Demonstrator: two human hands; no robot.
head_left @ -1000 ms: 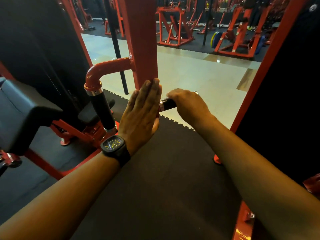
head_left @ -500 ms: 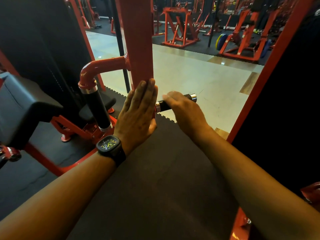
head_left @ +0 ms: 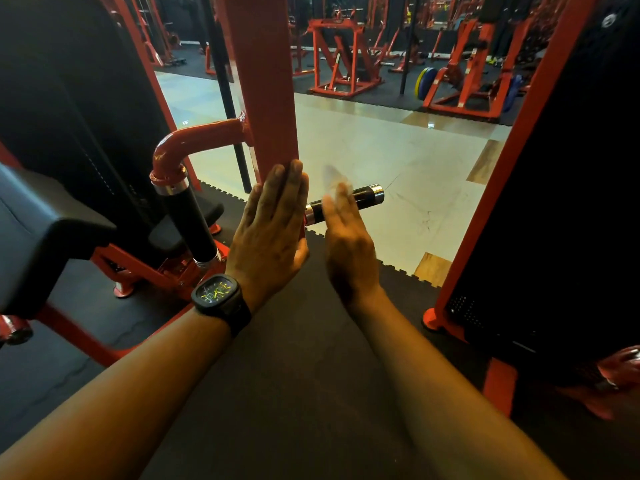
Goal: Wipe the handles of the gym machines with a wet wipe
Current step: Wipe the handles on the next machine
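Observation:
My left hand (head_left: 273,233) lies flat, fingers together, against the red upright post (head_left: 263,81) and holds nothing. A short black handle (head_left: 367,195) with chrome ends sticks out to the right of that post. My right hand (head_left: 349,251) is blurred just in front of this handle, its fingers pointing up over the grip. A pale, smeared wet wipe (head_left: 330,178) shows at its fingertips. A second black handle (head_left: 194,223) hangs from a red elbow pipe to the left of the post.
A black seat pad (head_left: 41,223) is at the left and a black shrouded weight stack with a red frame (head_left: 571,202) at the right. Dark rubber matting (head_left: 294,375) lies underfoot, pale tiles beyond. Red machines and weight plates (head_left: 426,81) stand at the back.
My right hand has come off the short handle, which it gripped a second ago, and drawn back toward me with the wipe. The handle's chrome tip now shows. My left hand stays on the post.

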